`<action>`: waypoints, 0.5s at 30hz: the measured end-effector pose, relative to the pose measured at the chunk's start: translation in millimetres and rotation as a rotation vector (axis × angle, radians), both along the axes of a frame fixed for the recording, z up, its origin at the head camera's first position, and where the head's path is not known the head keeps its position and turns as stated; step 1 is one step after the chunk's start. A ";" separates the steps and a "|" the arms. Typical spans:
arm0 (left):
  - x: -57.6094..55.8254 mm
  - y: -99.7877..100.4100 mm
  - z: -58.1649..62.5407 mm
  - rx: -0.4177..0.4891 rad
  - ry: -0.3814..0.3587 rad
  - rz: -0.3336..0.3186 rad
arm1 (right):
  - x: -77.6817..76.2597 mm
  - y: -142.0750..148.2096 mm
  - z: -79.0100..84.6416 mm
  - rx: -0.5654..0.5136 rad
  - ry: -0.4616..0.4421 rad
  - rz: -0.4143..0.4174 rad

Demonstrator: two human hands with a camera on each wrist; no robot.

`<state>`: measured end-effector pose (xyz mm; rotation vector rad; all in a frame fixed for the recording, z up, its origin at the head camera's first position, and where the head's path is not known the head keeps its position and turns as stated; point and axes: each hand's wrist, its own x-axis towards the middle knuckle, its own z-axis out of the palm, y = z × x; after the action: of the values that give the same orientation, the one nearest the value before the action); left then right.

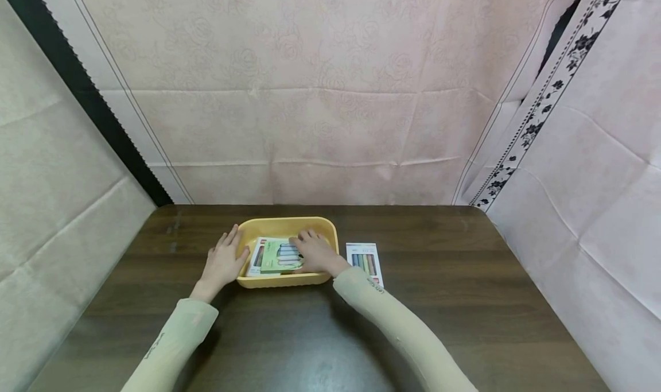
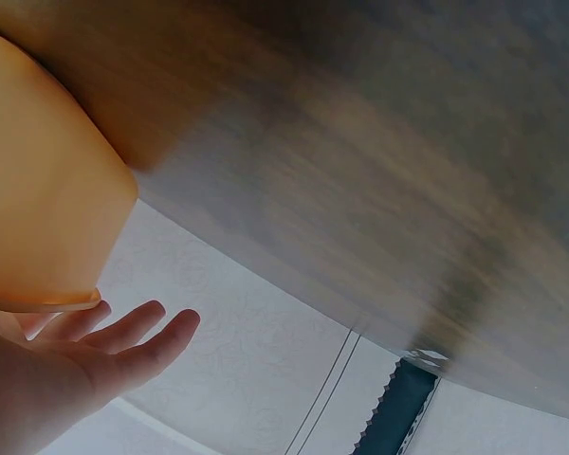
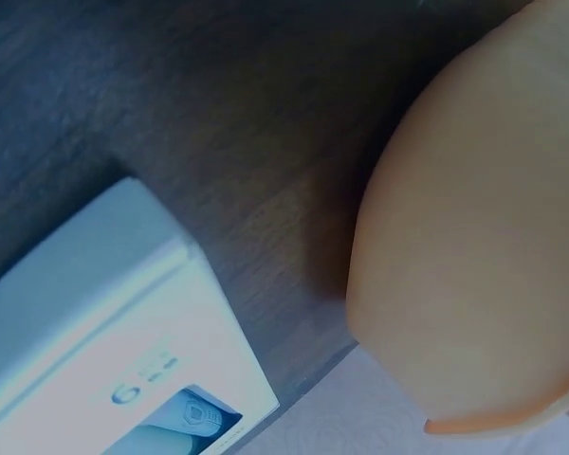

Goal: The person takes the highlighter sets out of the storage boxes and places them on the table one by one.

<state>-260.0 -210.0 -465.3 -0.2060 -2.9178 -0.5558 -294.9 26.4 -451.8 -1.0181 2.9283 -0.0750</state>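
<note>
A yellow plastic basket (image 1: 286,280) stands on the table and holds flat boxes. On top lies a green box (image 1: 272,258) with a picture of pale sticks, over a white box (image 1: 254,266) that it partly covers. My right hand (image 1: 317,253) reaches into the basket and grips the green box's right end, thumb near its lower edge, fingers near its upper edge. My left hand (image 1: 222,266) rests against the basket's left side, fingers extended along the rim; the left wrist view shows its fingers (image 2: 156,346) beside the basket wall (image 2: 52,180).
Right of the basket, under my right forearm, lies another white box (image 1: 364,260) with coloured sticks in its window. The brown wooden table (image 1: 248,346) ends at a hanging pale cloth (image 1: 320,128); more cloth hangs at both sides.
</note>
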 end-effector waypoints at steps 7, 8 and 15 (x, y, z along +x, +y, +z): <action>-1.1 -0.4 -0.4 -0.004 0.001 -0.001 | -3.1 -0.5 -1.0 0.018 0.019 0.013; -1.2 -0.4 -0.5 -0.005 0.002 -0.001 | -3.2 -0.4 -1.1 0.015 0.017 0.015; -0.9 -0.6 -0.5 0.000 0.003 -0.003 | -3.2 0.0 0.6 0.017 0.019 0.035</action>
<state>-260.9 -210.6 -465.8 -0.2103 -2.9152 -0.5555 -298.2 26.4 -451.3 -1.0723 2.9213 -0.0395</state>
